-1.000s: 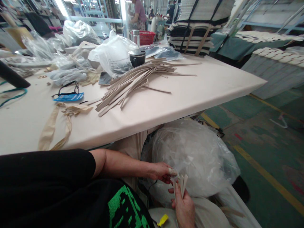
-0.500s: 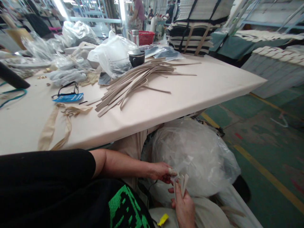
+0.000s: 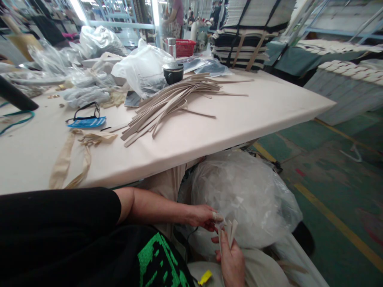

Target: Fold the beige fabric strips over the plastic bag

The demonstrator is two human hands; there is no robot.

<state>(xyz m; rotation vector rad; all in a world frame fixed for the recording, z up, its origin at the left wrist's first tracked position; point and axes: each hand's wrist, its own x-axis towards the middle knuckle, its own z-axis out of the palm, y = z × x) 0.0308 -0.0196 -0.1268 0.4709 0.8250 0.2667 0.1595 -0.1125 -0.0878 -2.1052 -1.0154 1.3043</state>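
Observation:
My right hand (image 3: pixel 232 261) is closed around a few beige fabric strips (image 3: pixel 232 231), their ends sticking up past the fingers. Coming in from the left, my left hand (image 3: pixel 205 217) has its fingers pinched together beside those strip ends. A pale wrap covers one of its fingertips. Something small and whitish shows at the fingertips, too small to name. Both hands are low, over my lap and in front of a large clear plastic bag (image 3: pixel 242 195) filled with pale pieces. On the table lies a pile of similar beige strips (image 3: pixel 176 99).
The table (image 3: pixel 239 115) has its edge just above my hands. On it are eyeglasses (image 3: pixel 86 113), a black cup (image 3: pixel 172 73), a phone (image 3: pixel 131 99), a cloth tie (image 3: pixel 64 159) and plastic bags (image 3: pixel 143 67). A strapped stack (image 3: pixel 242 44) stands at the back.
The view has shifted very slightly. Both hands and the strips stay in nearly the same place.

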